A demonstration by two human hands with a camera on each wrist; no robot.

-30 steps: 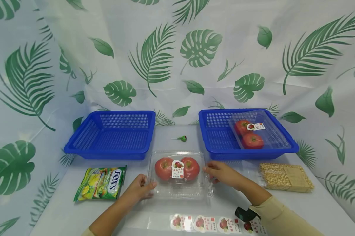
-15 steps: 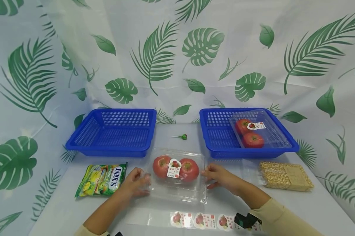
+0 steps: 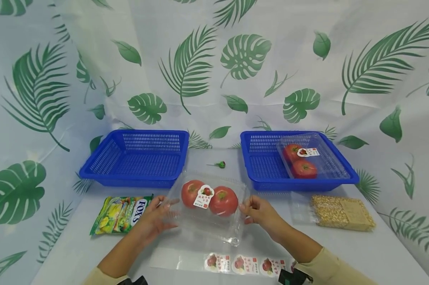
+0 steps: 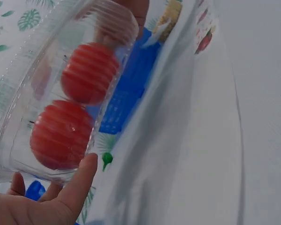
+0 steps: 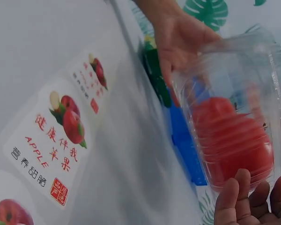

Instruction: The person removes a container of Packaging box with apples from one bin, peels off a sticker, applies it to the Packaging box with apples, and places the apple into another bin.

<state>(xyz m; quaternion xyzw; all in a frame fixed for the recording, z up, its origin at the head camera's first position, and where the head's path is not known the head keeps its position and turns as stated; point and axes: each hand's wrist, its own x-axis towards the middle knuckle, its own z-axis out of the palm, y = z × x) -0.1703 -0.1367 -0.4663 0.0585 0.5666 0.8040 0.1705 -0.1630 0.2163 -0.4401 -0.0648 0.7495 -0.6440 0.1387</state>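
Note:
Between my two hands is a clear plastic clamshell box point(image 3: 203, 229), lifted off the table and turned slightly askew. Inside lie two red apples point(image 3: 223, 201), with a white fruit label point(image 3: 204, 196) on the lid over them. My left hand point(image 3: 156, 217) grips the box's left end, thumb and fingers apart around it in the left wrist view. At the opposite end my right hand point(image 3: 262, 215) holds the edge, its fingertips point(image 5: 243, 180) against the wall in the right wrist view. The lid looks closed.
A blue basket point(image 3: 89, 172) stands back left. Another blue basket point(image 3: 264, 184) holds a similar box of apples point(image 3: 303, 168). A lollipop point(image 3: 219, 164) lies between them. A green candy bag point(image 3: 119, 215) is left, a corn kernel pack point(image 3: 342, 211) right, and a label strip point(image 3: 244, 264) in front.
The box has risen from the table, shifted a little left and turned clockwise. Both hands moved with it, the left one going further left and up.

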